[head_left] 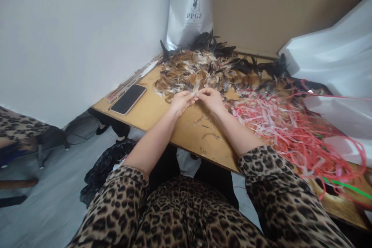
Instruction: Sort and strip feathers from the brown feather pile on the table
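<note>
Over the wooden table, my left hand (183, 102) and my right hand (211, 100) meet fingertip to fingertip, both closed in a pinch. A small pale brown feather (197, 84) sticks up from between the fingertips; its lower end is hidden by them. Right behind the hands spreads a heap of brown, white and black feathers (186, 64). To the right of my right forearm lies a tangle of red and pale pink plastic strips (273, 124). Loose feather bits (205, 124) are scattered on the table below the hands.
A smartphone (128, 99) lies near the table's (162, 114) left edge, beside thin sticks along the wall. A white printed bag (190, 11) stands at the back, and white sheeting (334, 54) at right. Black crumpled plastic (106, 166) is on the floor; another person's legs show at left.
</note>
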The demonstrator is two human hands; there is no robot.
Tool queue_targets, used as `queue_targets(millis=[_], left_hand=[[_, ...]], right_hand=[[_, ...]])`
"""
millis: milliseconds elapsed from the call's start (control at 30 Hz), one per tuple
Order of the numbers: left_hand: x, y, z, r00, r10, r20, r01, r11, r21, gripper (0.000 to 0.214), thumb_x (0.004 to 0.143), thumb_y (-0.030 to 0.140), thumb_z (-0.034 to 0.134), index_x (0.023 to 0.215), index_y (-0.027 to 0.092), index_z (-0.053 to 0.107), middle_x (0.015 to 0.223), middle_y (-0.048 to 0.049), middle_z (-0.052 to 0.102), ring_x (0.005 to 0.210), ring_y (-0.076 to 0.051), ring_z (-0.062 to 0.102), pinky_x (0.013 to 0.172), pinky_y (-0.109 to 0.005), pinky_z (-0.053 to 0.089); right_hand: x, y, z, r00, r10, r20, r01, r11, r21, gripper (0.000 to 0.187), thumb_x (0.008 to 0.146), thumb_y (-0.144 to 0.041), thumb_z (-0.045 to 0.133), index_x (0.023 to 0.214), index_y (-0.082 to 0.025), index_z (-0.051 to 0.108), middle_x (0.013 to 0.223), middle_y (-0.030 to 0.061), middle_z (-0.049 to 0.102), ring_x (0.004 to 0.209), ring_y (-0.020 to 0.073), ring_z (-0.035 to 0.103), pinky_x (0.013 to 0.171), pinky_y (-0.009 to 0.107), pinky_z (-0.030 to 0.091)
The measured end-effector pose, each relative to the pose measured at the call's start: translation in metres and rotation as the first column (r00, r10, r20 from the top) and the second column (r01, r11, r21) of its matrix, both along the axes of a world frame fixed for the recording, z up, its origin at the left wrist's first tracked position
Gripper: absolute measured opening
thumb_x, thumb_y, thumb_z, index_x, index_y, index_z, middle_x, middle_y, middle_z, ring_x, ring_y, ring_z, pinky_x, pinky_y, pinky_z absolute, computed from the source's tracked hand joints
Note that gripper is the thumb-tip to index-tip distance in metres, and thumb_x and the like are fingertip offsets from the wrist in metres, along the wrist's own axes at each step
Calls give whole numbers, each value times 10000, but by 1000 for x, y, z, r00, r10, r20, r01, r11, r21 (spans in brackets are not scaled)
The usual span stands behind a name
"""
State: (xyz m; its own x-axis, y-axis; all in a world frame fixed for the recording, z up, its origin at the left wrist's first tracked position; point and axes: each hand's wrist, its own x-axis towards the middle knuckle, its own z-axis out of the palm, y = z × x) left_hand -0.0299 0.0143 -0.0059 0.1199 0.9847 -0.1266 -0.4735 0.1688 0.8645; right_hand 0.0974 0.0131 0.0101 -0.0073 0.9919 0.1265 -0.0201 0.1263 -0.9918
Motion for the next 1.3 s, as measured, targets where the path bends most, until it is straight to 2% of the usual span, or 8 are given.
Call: queue_targets(millis=[267, 433, 700, 933, 1133, 1300], left_hand=[[0, -1, 0, 1000, 1, -30, 0, 1000, 26, 64, 729, 109, 635, 690, 80, 593, 570, -16, 617, 506, -38, 565, 536, -131, 450], [0, -2, -1, 998, -37, -58, 41, 998, 56, 78, 706, 126, 656, 684, 76, 600, 583, -21, 627, 490, -38, 559, 526, -138, 447], [1, -4, 2, 996, -36, -87, 40, 998, 39, 101, 696, 152, 674, 687, 78, 607, 605, -23, 635, 510, -42, 570, 527, -137, 440], [-1, -3, 0, 992, -85, -91, 86, 996, 10, 95, 701, 151, 674, 720, 70, 628, 626, -38, 641, 543, -46, 578, 559, -148, 444], [-1, -3, -2, 990, -98, -100, 100, 995, 17, 72, 701, 130, 667, 708, 69, 631, 623, -37, 636, 530, -43, 570, 555, -153, 447], [-1, -3, -1, 982, -107, -156, 116, 992, 46, 99, 693, 152, 679, 681, 69, 626, 598, -28, 630, 495, -33, 556, 516, -134, 435]], right_hand=[[5, 4, 1, 992, 95, -86, -102, 991, -86, 259, 500, -314, 761, 642, -159, 611, 568, -15, 615, 523, 88, 526, 567, 236, 430], [8, 6, 2, 994, 102, -49, -108, 986, -124, 300, 525, -393, 753, 651, -160, 613, 549, -12, 601, 479, 73, 473, 476, 209, 363], [5, 7, -4, 998, 39, -50, -43, 995, -86, 321, 488, -399, 757, 595, -165, 566, 528, -23, 577, 467, 74, 468, 486, 220, 374], [3, 5, -3, 999, 2, -41, -3, 1000, -31, 318, 506, -410, 732, 594, -174, 537, 536, -35, 559, 490, 80, 479, 522, 232, 398], [3, 4, -4, 998, 1, -55, -2, 1000, -16, 276, 514, -370, 734, 583, -169, 558, 526, -45, 547, 489, 75, 470, 548, 237, 397], [8, 4, -1, 997, 57, -49, -59, 997, -54, 281, 499, -364, 749, 588, -165, 573, 524, -39, 552, 494, 84, 475, 541, 242, 387]])
